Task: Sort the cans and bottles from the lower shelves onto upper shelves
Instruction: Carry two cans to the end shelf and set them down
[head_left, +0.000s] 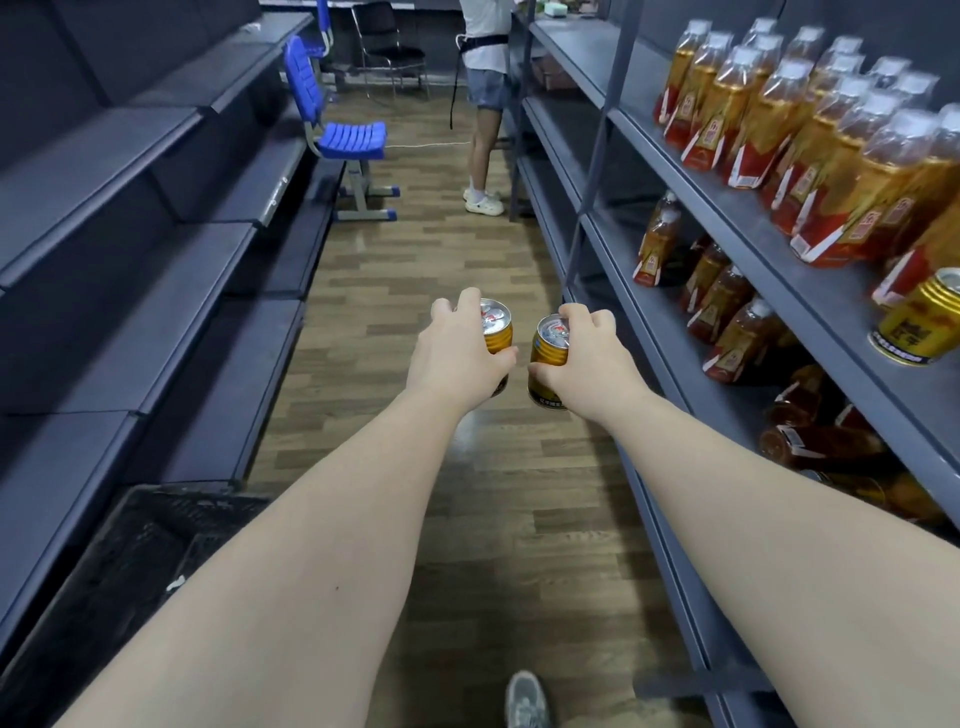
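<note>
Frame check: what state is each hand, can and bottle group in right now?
left hand: grips the left can by its top.
right hand: grips the right can by its top.
shelf can: upright on the right shelf, untouched.
upper bottles: upright in rows.
lower bottles: tilted, some lying down.

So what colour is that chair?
The chair is blue, with grey legs; the head view shows it.

Upper shelf (631, 88): packed bottles (769, 130), gold can (919, 322); lower shelf (667, 317): scattered bottles (724, 304)
</note>
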